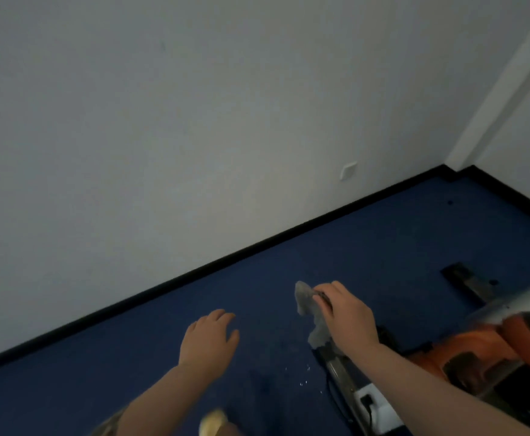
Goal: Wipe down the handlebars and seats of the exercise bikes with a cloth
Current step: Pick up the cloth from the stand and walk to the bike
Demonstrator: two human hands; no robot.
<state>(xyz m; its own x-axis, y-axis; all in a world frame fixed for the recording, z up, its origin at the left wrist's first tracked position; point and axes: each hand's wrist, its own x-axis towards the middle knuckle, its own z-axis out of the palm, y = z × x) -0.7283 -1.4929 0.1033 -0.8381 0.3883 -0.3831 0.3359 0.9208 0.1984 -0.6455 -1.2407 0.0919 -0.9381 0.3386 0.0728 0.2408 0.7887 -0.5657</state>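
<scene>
One cloth gripped by right hand; left hand fingers relaxed; one orange bike.

Your right hand holds the cloth above the floor, with your left hand to its left, apart from it. The bike lies at your lower right, partly under your right forearm. The wall stands ahead and to the left, meeting the floor along the skirting. A wall plate sits on the wall above the skirting.
</scene>
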